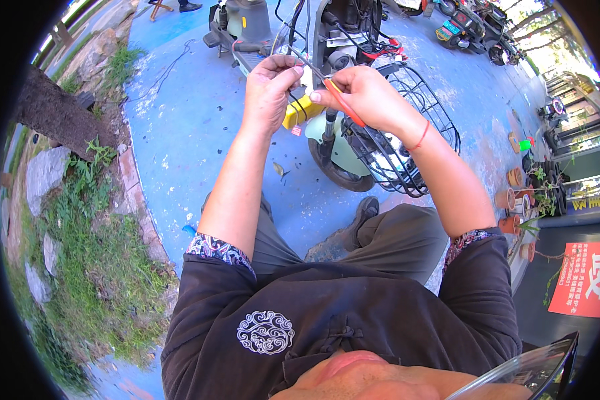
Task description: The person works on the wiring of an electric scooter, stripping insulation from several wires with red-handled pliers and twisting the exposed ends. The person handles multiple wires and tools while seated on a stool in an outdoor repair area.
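Rough blue-painted pavement (180, 133) lies under a pale green scooter (353, 143) with a black wire basket (413, 140). Above its front wheel, I see my left hand (268, 90) pinching a thin wire (298, 57), and my right hand (363, 93) closed around red-handled cutters (343, 101).

Thin wire (298, 56): pale, slender, runs diagonally in upper centre of frame, from left-hand fingertips up toward dismantled scooter front; pinched taut.

Red-handled tool (343, 101): slim red handles, slanting from upper left to lower right across right palm, upper centre of frame; tip meets wire just right of left fingers; jaw detail too small to tell.

Yellow tool (302, 111): blocky yellow body, just below both hands, centre top; partly hidden by left hand.
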Available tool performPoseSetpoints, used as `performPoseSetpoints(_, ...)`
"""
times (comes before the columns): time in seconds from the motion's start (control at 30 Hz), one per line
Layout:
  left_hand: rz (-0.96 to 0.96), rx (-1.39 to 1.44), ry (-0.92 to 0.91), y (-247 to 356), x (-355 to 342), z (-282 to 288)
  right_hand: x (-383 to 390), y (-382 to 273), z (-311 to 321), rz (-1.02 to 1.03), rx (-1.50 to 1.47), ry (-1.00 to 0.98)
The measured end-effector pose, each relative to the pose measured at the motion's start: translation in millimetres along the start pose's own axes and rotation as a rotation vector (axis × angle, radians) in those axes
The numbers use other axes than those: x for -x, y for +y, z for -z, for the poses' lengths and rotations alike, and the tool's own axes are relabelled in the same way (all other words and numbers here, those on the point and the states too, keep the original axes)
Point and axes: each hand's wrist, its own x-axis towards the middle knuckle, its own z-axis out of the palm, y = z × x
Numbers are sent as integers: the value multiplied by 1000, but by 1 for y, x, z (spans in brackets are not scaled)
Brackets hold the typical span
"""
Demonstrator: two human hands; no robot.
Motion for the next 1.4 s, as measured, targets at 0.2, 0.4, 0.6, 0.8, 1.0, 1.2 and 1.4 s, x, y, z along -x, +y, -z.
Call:
performPoseSetpoints(0.2,5,78,-25,-3,-4,6,19,-1,11,-54,-28,-40)
performPoseSetpoints(0.4,1,119,-45,-7,-6,9,19,-3,12,-93,25,-32)
performPoseSetpoints(0.6,4,133,-34,-6,-5,6,17,-3,14,-76,48,-35)
performPoseSetpoints(0.8,8,162,-20,-6,-4,4,6,-1,16,-50,134,-56)
performPoseSetpoints(1.0,15,166,-74,-8,-7,12,0,-5,20,-62,170,-58)
performPoseSetpoints(1.2,12,159,-66,-10,-7,13,0,-15,29,-46,292,-70)
performPoseSetpoints(1.4,26,237,-62,-15,-4,10,16,-14,23,43,210,-6)
